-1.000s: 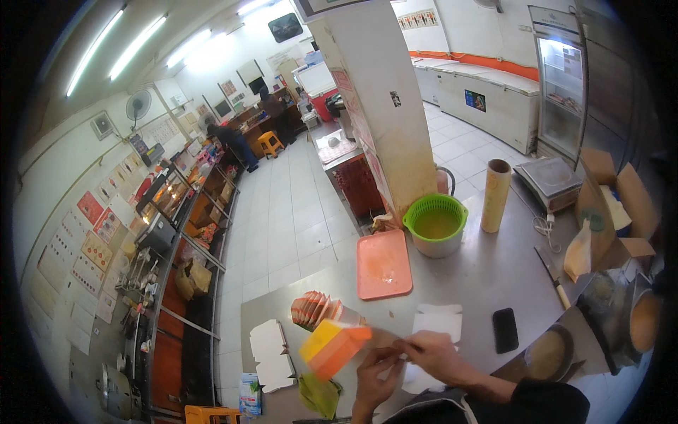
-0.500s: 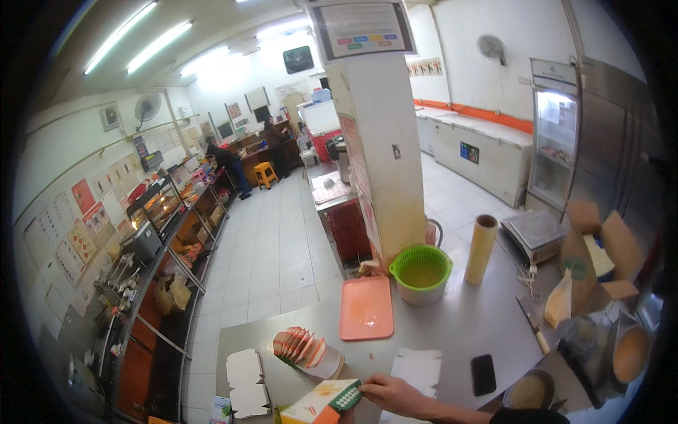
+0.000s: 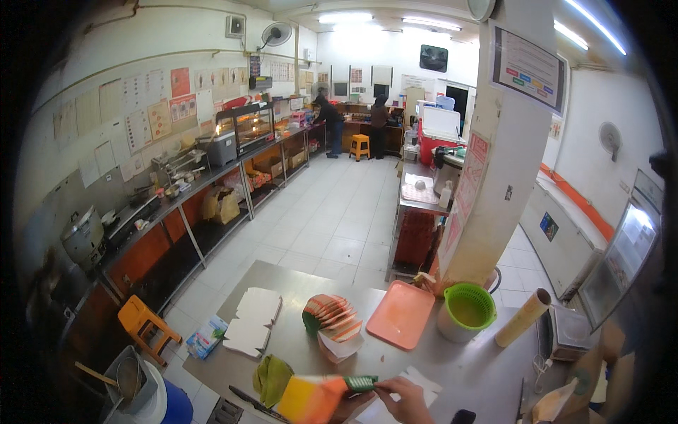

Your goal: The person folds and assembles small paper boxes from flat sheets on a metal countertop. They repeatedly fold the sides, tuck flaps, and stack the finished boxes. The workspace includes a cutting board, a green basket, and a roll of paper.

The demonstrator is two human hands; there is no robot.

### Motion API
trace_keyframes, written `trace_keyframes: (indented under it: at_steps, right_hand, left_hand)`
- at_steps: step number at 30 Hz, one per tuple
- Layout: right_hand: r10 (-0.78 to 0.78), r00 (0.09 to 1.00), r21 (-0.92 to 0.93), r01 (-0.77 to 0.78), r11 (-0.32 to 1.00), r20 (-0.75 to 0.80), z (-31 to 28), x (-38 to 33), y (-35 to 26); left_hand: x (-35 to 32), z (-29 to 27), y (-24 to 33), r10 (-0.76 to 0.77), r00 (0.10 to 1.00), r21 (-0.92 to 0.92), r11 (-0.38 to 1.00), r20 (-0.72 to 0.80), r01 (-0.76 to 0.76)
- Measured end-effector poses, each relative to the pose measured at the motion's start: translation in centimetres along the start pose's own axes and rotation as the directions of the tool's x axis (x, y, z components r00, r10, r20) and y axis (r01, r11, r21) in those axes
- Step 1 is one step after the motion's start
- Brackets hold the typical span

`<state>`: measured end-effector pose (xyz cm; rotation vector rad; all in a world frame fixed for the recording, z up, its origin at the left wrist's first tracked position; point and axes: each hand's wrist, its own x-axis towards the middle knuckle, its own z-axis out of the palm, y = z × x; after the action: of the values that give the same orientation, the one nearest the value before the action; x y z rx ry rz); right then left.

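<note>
A printed cardboard box (image 3: 311, 400) in yellow, orange and green is tilted at the lower middle, blurred by motion. My right hand (image 3: 404, 400) pinches its green flap (image 3: 361, 383) between thumb and fingers. Just below that flap, my left hand (image 3: 351, 405) shows only in part against the box's side; its fingers are mostly hidden. Beyond the box stands a fanned row of orange-and-white folded cartons (image 3: 330, 316), with a white paper piece (image 3: 340, 346) in front. White flat cardboard (image 3: 427, 381) lies behind my right hand. An olive-green cloth-like bundle (image 3: 270, 380) sits beside the box.
On the steel table are stacked white flat cartons (image 3: 253, 321), a pink tray (image 3: 401, 315), a green basket in a bucket (image 3: 467, 311), a film roll (image 3: 523, 317) and a phone (image 3: 463, 417). A yellow stool (image 3: 147, 325) stands left. Two people work far back.
The view has swung left, so the table contents sit farther right. The box has turned, showing its orange and yellow faces. My right hand remains at its green flap.
</note>
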<state>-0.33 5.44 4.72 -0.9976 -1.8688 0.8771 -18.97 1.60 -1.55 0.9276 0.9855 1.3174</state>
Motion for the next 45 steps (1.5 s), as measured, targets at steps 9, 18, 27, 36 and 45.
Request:
trace_keyframes:
  at_steps: [9,18,27,36,45]
  right_hand:
    - [-0.085,0.995,-0.260,0.070,0.963,-0.047,3.2,-3.2,2.9]
    - [-0.049,0.999,-0.317,0.049,0.947,0.008,3.3,-3.7,1.8]
    - [-0.033,0.992,-0.458,0.087,0.885,0.124,3.0,-2.8,1.6]
    - [0.056,0.981,-0.154,-0.085,0.984,-0.183,1.0,-0.2,0.2]
    - [-0.066,0.989,-0.281,0.027,0.959,-0.131,1.6,-1.4,-0.8]
  left_hand:
    - [-0.7,3.0,-5.8,-0.194,0.974,-0.535,0.838,-0.116,0.104]
    - [-0.1,2.3,-4.6,0.308,0.872,0.428,0.894,-0.380,-0.129]
    - [1.1,3.4,-3.7,-0.156,0.933,-0.332,0.942,-0.325,0.043]
    - [-0.1,4.0,-0.3,0.108,0.992,0.588,0.807,-0.059,-0.053]
    - [1.9,3.3,0.3,0.084,0.976,-0.156,0.981,-0.203,-0.116]
